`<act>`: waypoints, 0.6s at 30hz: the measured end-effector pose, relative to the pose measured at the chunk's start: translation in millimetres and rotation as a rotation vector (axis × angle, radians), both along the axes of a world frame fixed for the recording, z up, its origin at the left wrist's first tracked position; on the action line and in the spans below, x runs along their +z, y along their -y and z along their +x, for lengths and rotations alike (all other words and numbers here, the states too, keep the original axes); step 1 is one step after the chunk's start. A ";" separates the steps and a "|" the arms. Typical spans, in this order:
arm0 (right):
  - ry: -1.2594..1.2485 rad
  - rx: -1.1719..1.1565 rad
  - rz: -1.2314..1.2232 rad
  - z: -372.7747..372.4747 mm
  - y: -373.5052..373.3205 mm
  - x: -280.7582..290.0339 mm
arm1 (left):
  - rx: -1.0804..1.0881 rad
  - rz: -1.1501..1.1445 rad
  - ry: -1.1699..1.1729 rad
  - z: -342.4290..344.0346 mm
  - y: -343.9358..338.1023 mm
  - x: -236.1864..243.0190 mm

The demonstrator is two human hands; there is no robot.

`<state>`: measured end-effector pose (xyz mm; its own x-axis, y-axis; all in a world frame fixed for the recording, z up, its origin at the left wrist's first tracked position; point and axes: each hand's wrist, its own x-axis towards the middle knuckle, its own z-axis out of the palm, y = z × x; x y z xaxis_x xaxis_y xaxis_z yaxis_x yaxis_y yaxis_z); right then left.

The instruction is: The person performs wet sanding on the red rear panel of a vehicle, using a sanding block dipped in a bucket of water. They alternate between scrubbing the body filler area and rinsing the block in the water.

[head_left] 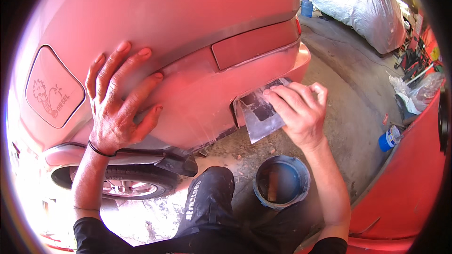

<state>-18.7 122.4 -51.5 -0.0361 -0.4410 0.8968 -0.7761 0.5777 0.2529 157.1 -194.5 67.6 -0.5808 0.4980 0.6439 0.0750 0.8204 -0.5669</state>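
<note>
My left hand point(120, 101) rests on the side panel of a car body point(197, 14), its fingers spread apart and nothing in them. A dark band circles that wrist. My right hand point(301, 110) pinches a thin grey sheet of sandpaper point(263, 129) between thumb and fingers, beside the rear bumper point(278, 68). The sheet has a darker patch, and its lower corner hangs free. My fingers hide its far end. Below the right hand stands a round bucket point(306, 186) with murky liquid and a brownish block inside.
Left of my left hand is a fuel flap point(54, 89) with a drawing. A wheel point(127, 183) sits under the arch. A red panel point(400, 183) flanks my right side. Further off are a blue-and-white container point(388, 140), a covered vehicle point(358, 7) and a blue jug point(306, 7).
</note>
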 end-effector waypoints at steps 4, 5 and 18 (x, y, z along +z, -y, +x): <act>0.004 -0.007 -0.037 -3.2 -0.1 -2.9 | -0.004 -0.004 -0.003 -3.2 -0.4 -1.7; 0.012 -0.016 -0.038 -2.6 1.3 -1.3 | 0.000 -0.005 -0.001 -3.3 -0.7 -1.7; -0.001 -0.041 0.020 -2.3 -0.6 6.2 | 0.015 -0.035 0.024 -3.2 -1.1 -1.9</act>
<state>-20.9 123.0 -45.3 -0.0537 -0.4572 0.8877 -0.7516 0.6038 0.2655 153.9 -193.5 65.7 -0.6035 0.5114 0.6118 0.0772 0.8011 -0.5935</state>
